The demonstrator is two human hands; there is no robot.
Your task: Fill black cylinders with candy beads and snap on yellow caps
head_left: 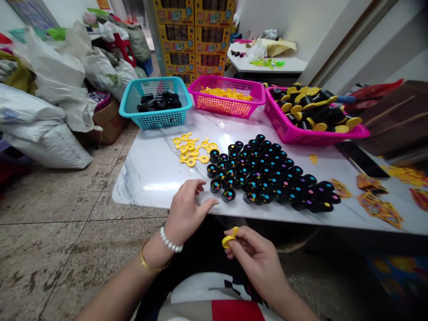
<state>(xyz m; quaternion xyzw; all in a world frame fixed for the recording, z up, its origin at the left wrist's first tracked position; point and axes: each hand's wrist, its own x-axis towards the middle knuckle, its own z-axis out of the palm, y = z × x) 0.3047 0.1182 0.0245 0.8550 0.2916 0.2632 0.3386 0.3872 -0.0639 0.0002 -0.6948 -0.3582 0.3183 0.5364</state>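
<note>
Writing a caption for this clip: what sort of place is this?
Probably a small hand-assembly workshop: the right hand holds a yellow plastic ring, rows of small black pieces cover a marble-topped table, plastic baskets hold sorted parts, and printed cartons stand stacked behind.

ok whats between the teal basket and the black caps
Between the teal basket and the black caps, the head view shows a loose scatter of yellow plastic rings on the white marble tabletop.

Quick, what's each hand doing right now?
Left hand: open, empty, beside the black plastic pieces.
Right hand: closed, pinching a yellow plastic ring.
</note>
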